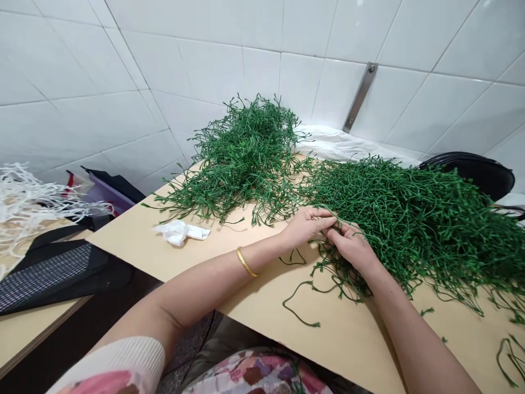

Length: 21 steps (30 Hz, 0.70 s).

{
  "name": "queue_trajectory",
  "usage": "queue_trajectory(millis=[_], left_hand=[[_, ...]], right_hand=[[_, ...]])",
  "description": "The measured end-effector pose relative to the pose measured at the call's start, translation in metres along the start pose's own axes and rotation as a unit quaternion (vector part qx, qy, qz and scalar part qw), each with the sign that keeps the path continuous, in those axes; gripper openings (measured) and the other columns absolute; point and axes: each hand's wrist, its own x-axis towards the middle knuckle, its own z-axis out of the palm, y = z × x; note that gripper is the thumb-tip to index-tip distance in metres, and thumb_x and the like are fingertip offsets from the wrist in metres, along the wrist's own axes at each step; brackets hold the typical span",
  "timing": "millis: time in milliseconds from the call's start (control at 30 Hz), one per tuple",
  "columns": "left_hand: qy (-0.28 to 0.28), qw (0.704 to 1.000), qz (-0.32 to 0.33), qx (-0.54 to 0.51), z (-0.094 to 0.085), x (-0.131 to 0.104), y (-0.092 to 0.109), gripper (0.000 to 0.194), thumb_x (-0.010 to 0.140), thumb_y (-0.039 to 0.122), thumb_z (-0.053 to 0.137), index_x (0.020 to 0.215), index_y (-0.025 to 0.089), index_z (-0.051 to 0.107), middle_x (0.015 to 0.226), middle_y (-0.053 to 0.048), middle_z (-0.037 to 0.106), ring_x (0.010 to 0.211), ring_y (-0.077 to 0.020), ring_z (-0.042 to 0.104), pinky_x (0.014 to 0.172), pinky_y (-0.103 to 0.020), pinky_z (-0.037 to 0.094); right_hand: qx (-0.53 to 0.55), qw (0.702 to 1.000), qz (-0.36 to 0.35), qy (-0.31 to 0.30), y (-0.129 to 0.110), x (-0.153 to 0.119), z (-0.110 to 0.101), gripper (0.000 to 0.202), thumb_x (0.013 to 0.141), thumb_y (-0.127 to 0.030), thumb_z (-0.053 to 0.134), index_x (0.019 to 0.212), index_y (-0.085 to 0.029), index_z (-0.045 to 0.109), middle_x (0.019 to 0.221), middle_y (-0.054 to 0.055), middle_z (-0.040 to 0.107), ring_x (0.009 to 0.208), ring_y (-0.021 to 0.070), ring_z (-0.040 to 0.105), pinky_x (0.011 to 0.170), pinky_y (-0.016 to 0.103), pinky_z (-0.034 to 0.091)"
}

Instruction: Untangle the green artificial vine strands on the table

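Note:
Over the table's middle, my left hand and my right hand meet at their fingertips. Both are closed in a pinch on a thin green plastic stem, mostly covered by the fingers. A large heap of green stems lies tangled just beyond and to the right of my right hand. Another heap of green stems rises behind my left hand. One loose green stem lies bent on the tabletop in front of my hands.
The tan tabletop meets a white tiled wall. Crumpled white tissue lies at left. Farther left are white strands and a black mesh item. A metal bracket is on the wall; a black rounded object stands at right.

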Motion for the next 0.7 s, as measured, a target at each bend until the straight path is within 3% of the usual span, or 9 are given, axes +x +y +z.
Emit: queue_trajectory(millis=[100,200,333,400,533,700], left_hand=[[0.037,0.997,-0.030,-0.059,0.007,0.004,0.001,0.014,0.061,0.023,0.067,0.069,0.011,0.067,0.068,-0.002,0.064,0.067,-0.0102,0.055,0.069,-0.024,0.043],[0.109,0.986,-0.049,-0.118,0.017,0.009,0.003,0.006,0.057,0.014,0.067,0.062,0.011,0.064,0.060,0.000,0.060,0.059,-0.0070,0.051,0.060,-0.019,0.041],[0.175,0.955,-0.109,-0.215,0.028,0.017,0.009,0.008,0.063,0.009,0.061,0.057,0.012,0.056,0.055,0.002,0.056,0.046,-0.0033,0.043,0.044,-0.016,0.032],[0.161,0.942,-0.145,-0.255,0.031,0.020,0.011,0.009,0.068,0.010,0.056,0.059,0.012,0.055,0.054,0.001,0.054,0.040,-0.0034,0.039,0.038,-0.016,0.027],[0.124,0.925,-0.183,-0.309,0.034,0.024,0.012,0.013,0.073,0.009,0.046,0.065,0.012,0.055,0.058,-0.002,0.059,0.039,-0.0072,0.043,0.037,-0.020,0.031],[0.132,0.905,-0.168,-0.367,0.035,0.025,0.010,0.016,0.077,0.008,0.044,0.063,0.014,0.049,0.063,-0.005,0.063,0.050,-0.0092,0.051,0.050,-0.022,0.041]], right_hand=[[0.038,0.999,0.000,0.019,0.003,0.001,0.001,0.024,0.078,-0.034,0.048,0.060,-0.023,0.058,0.054,-0.001,0.051,0.065,0.0174,0.051,0.073,0.033,0.043],[0.093,0.995,0.001,0.042,0.006,0.001,0.003,0.018,0.077,-0.033,0.049,0.070,-0.021,0.060,0.071,0.001,0.058,0.081,0.0184,0.054,0.081,0.034,0.041],[0.191,0.976,0.087,0.062,0.007,0.002,0.005,0.022,0.075,-0.038,0.053,0.067,-0.018,0.054,0.063,0.000,0.053,0.060,0.0120,0.047,0.056,0.025,0.040],[0.256,0.957,0.123,0.055,0.006,0.002,0.005,0.027,0.074,-0.043,0.054,0.066,-0.018,0.049,0.059,-0.002,0.048,0.050,0.0079,0.038,0.044,0.021,0.031],[0.286,0.948,0.131,0.045,0.005,0.003,0.005,0.030,0.074,-0.047,0.053,0.067,-0.018,0.045,0.052,-0.006,0.036,0.045,0.0061,0.027,0.039,0.019,0.022],[0.209,0.973,0.075,0.066,0.007,0.006,0.002,0.029,0.078,-0.044,0.049,0.066,-0.018,0.047,0.060,-0.002,0.041,0.054,0.0089,0.035,0.048,0.022,0.031]])
